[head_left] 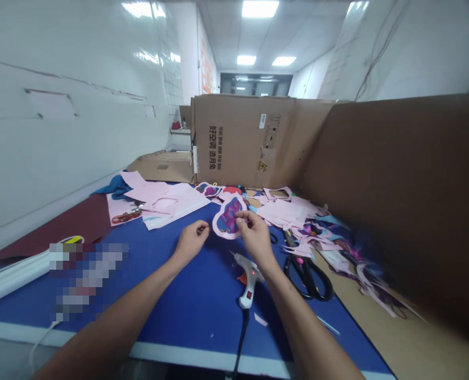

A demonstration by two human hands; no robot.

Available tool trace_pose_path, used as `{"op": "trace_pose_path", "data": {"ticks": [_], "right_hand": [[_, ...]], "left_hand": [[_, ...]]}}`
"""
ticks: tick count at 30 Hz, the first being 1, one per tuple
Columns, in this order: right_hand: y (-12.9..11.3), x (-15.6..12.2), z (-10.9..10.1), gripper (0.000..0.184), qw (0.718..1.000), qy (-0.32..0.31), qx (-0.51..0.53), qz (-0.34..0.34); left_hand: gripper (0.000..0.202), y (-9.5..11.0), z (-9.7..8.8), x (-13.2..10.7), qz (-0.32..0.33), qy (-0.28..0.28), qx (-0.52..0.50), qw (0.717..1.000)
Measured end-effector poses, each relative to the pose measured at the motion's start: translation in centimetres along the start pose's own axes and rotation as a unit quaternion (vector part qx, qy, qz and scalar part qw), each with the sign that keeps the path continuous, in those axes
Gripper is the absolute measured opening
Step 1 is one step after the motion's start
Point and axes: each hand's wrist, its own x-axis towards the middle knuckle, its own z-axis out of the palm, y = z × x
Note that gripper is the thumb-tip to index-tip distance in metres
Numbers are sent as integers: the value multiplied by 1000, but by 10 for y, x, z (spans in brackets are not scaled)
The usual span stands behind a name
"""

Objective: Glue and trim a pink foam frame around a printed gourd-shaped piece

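Nearest you on the blue table (187, 322), a white hot glue gun (250, 279) lies on its side below your hands, its black cord (240, 343) running out of the bottom of the view. Your right hand (256, 240) has its fingertips (240, 215) pinched at the edge of a pink-bordered cut-out (228, 219) with a purple pattern, but they hide the contact, so you can't tell from here whether they grip it. Your left hand (192, 241) is curled nearly shut just beside the cut-out; anything small inside it would be hidden. Black-handled scissors (307, 277) lie right of your wrist, their blades running in under pink paper scraps (285, 211). Left of your arm, a pixelated blur (86, 279) hides whatever lies there. Farther off are a dark red sheet (60, 227), a blue cloth (115, 187) and an upright cardboard box (242, 140).
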Motion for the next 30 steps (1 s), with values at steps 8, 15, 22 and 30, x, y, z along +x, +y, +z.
{"op": "trace_pose_path", "data": {"ticks": [8,15,22,30], "right_hand": [[-10,-7,4,26,997,-10,-56,-54],[-15,-15,5,23,984,-19,-116,-135],[-6,-17,2,21,969,-8,-176,-172],[1,-16,-4,20,957,18,-222,-187]], "left_hand": [[20,-8,0,-1,17,-8,11,1000],[15,-8,2,-1,13,13,-15,1000],[12,-5,7,-5,3,13,-41,999],[13,1,11,-12,-23,-6,-46,999]]}}
